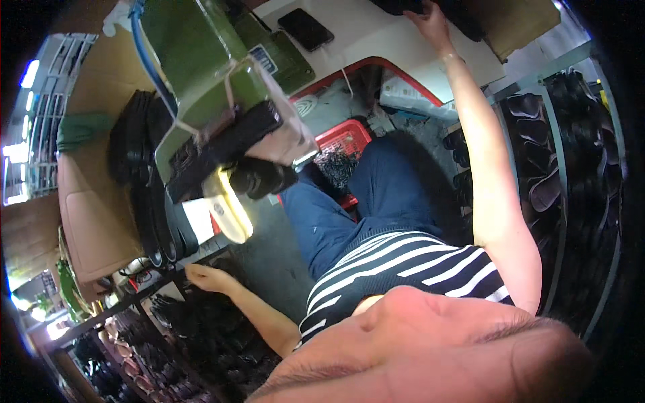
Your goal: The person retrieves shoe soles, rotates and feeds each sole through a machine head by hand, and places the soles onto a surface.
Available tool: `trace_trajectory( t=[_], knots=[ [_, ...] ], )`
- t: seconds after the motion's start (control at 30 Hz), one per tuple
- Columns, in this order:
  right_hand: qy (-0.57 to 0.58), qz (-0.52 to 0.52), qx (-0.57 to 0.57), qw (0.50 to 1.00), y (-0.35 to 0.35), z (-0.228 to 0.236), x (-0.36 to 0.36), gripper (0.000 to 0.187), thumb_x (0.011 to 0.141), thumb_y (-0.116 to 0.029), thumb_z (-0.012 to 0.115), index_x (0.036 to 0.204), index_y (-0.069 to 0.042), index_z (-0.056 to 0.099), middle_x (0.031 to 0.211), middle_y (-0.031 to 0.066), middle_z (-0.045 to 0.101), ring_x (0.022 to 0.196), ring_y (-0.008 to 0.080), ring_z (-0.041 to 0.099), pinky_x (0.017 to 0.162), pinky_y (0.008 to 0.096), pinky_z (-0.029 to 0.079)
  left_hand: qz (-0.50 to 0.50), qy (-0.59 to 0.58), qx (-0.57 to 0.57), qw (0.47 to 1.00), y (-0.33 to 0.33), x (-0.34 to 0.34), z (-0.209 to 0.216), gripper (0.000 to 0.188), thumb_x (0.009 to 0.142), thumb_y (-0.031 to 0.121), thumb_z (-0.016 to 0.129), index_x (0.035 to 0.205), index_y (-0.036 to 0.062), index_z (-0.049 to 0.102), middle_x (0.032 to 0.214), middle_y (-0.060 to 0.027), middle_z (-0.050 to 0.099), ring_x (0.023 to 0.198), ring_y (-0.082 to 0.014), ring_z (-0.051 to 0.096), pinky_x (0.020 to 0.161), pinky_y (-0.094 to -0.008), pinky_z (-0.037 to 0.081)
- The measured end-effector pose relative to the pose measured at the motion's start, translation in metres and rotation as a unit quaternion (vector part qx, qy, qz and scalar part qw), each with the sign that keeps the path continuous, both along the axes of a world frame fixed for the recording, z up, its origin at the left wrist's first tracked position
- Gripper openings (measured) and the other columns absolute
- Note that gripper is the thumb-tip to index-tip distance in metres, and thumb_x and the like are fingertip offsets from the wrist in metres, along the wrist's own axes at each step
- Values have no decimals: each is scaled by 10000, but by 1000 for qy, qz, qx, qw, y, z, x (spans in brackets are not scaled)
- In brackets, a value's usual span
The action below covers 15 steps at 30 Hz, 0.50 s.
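My right arm stretches to the far right, and my right hand [433, 28] has its fingers extended and apart at the edge of some dark pieces [465, 19] on the white tabletop [376, 30]. A firm hold on them does not show. My left hand [209, 277], at the left, has curled fingers beside a group of long black strap-like pieces [176, 232]. Whatever those fingers hold, if anything, is hidden. Between my hands stands a green machine [195, 54] with a lit lamp [234, 213] on its near end.
A black phone [306, 29] with a white cable lies on the tabletop. Under it is a red basket [346, 138] holding dark scraps. Racks of dark shoes [537, 141] stand at right, more shoes [195, 336] at lower left. A tan padded panel [94, 221] stands at left.
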State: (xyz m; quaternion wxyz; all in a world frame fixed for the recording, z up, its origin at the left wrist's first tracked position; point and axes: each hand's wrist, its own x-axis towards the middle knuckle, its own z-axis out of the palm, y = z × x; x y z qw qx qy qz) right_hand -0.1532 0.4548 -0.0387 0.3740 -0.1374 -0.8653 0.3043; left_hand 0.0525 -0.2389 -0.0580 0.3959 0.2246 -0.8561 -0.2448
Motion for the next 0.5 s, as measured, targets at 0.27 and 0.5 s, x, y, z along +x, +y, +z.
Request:
trace_trajectory(
  t=[0.27, 0.5],
  knots=[
    [-80, -88, -17, 993, -40, -16, -75, 920, 580, -274, 761, 1311, -99, 230, 1219, 254, 403, 1132, 379, 404, 939, 432, 351, -272, -226, 138, 925, 167, 83, -100, 158, 807, 101, 563, 953, 54, 605, 613, -30, 486, 516, -109, 426, 500, -252, 376],
    [-64, -113, 60, 990, -34, -35, -95, 988, 540, -341, 770, 1309, -50, 220, 1213, 249, 411, 1136, 379, 406, 955, 425, 346, -249, -259, 137, 923, 166, 66, -115, 57, 829, 146, 550, 845, 96, 573, 466, -15, 397, 391, -139, 388, 417, -294, 346]
  ],
)
